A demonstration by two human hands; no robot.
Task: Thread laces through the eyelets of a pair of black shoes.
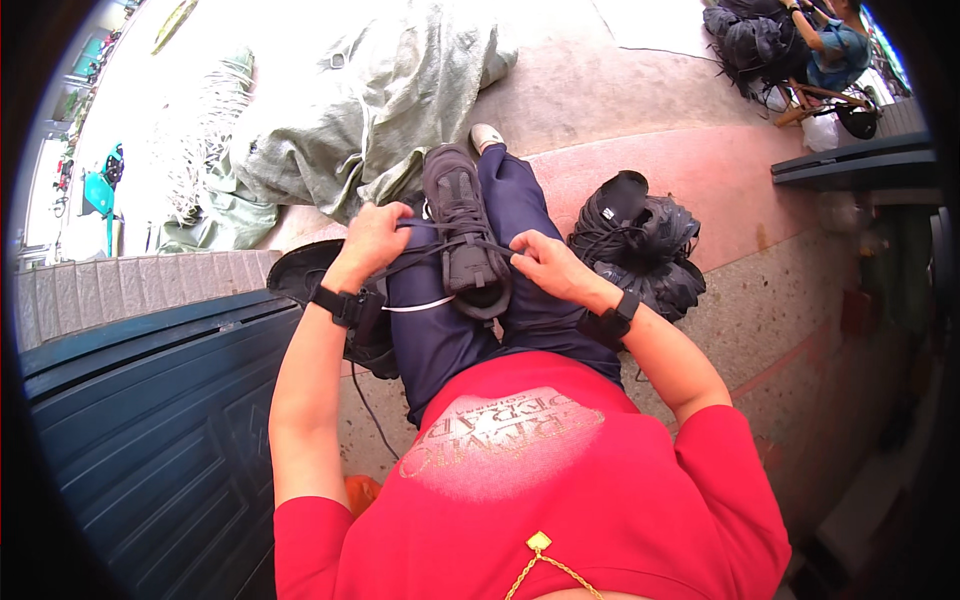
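Observation:
A dark grey sneaker (463, 225) lies sole-down on my lap, over navy trousers. My left hand (373, 238) grips one end of its black shoelace (425, 256) at the shoe's left side. My right hand (545, 262) pinches the other end at the shoe's right side. The lace stretches taut across the shoe between both hands. Black bands sit on both wrists.
A pile of black shoes (640, 250) lies to my right on the speckled floor. Another black shoe (300, 270) rests by my left thigh. A grey-green sack (370, 110) lies ahead. A dark teal door panel (150, 430) stands at left. Another person (830, 45) sits far right.

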